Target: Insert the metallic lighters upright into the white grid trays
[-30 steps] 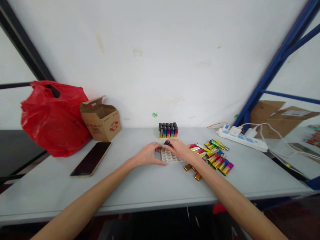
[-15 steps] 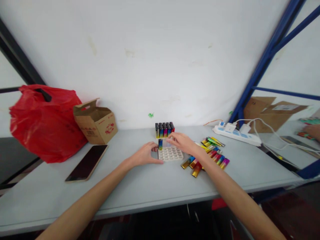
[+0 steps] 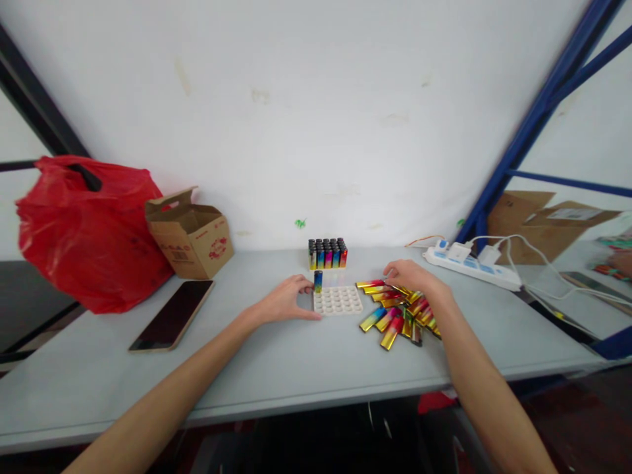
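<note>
My left hand [image 3: 286, 299] is at the left side of a white tray [image 3: 340, 308] with rows of round holes. Its thumb lies along the tray's front corner and its curled fingers rest at the back corner, beside a blue lighter [image 3: 318, 282] standing upright there. The other holes that show have no lighters in them. Over a loose pile of shiny, multicoloured lighters [image 3: 388, 332] is my right hand [image 3: 412, 276], fingers drawn together at the far edge of the pile. The lighter at its fingertips is partly hidden.
Behind the white tray, a block of upright lighters with black tops [image 3: 328, 255] stands near the wall. On the left are a phone [image 3: 172, 316], an open carton [image 3: 210, 247] and a red plastic bag [image 3: 93, 243]. A power strip [image 3: 471, 266] with cables lies to the right.
My right hand has moved right, from above the white tray to the pile of lighters. My left hand stays at the tray's left side, with the upright lighter still beside it.
</note>
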